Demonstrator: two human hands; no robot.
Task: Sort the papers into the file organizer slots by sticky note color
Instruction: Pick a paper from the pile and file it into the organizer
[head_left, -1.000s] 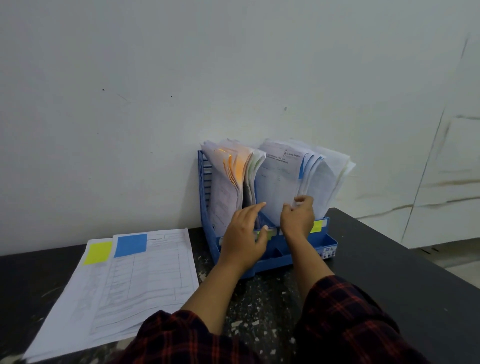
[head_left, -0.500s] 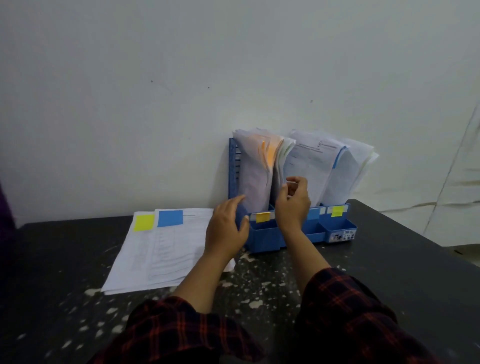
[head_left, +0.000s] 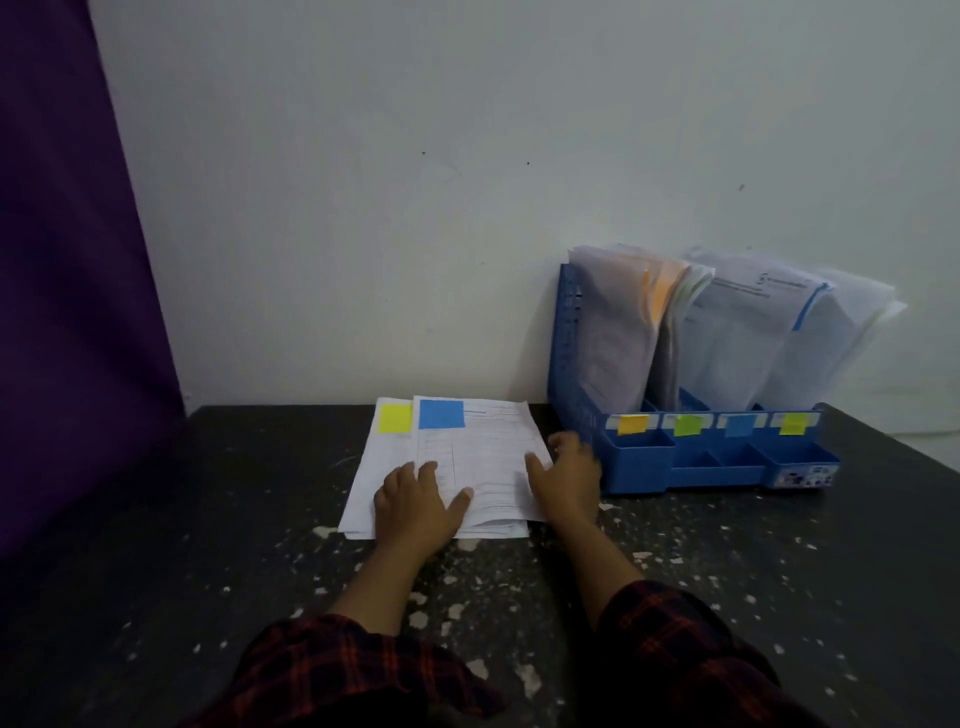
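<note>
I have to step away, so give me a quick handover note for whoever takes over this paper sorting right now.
Left hand: open, resting flat on the paper stack.
Right hand: open, at the stack's right edge, holding nothing.
Top sheet carries a blue sticky note; the sheet beneath shows a yellow note.
File organizer stands right of the stack, slots tagged orange, green, blue, yellow, already holding papers.
Left: file the blue sheet, the yellow one, then the remaining stack.

White printed papers (head_left: 483, 457) with blue and yellow sticky notes lie flat beside the upright, paper-filled blue plastic file organizer (head_left: 644, 462).
</note>
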